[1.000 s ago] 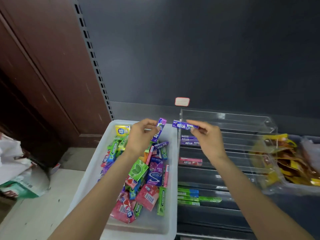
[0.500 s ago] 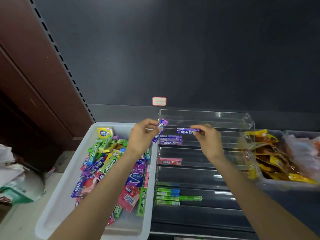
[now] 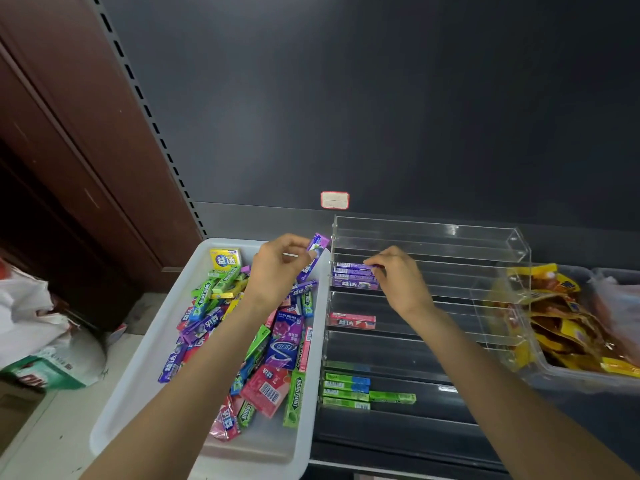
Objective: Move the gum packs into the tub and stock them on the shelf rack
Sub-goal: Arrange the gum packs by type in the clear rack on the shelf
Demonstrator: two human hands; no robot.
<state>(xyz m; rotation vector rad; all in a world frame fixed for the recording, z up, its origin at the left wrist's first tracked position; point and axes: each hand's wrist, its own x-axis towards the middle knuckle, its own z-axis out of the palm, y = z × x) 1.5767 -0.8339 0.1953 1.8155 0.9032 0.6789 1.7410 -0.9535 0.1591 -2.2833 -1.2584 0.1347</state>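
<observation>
At two o'clock from the white plastic tub [image 3: 145, 362], the right hand [image 3: 398, 282] now pinches its purple stick-shaped gum pack [image 3: 372, 268] down onto the purple stack [image 3: 354, 277] in the clear acrylic shelf rack [image 3: 485, 251]; half a second earlier that pack hovered above the tier. At eleven o'clock from the stack, the left hand [image 3: 277, 268] still grips a second purple gum pack [image 3: 313, 256], tilted, over the tub's far edge. Loose mixed gum packs [image 3: 270, 362] fill the tub. Lower tiers hold a pink pack [image 3: 351, 321] and green packs [image 3: 346, 391].
</observation>
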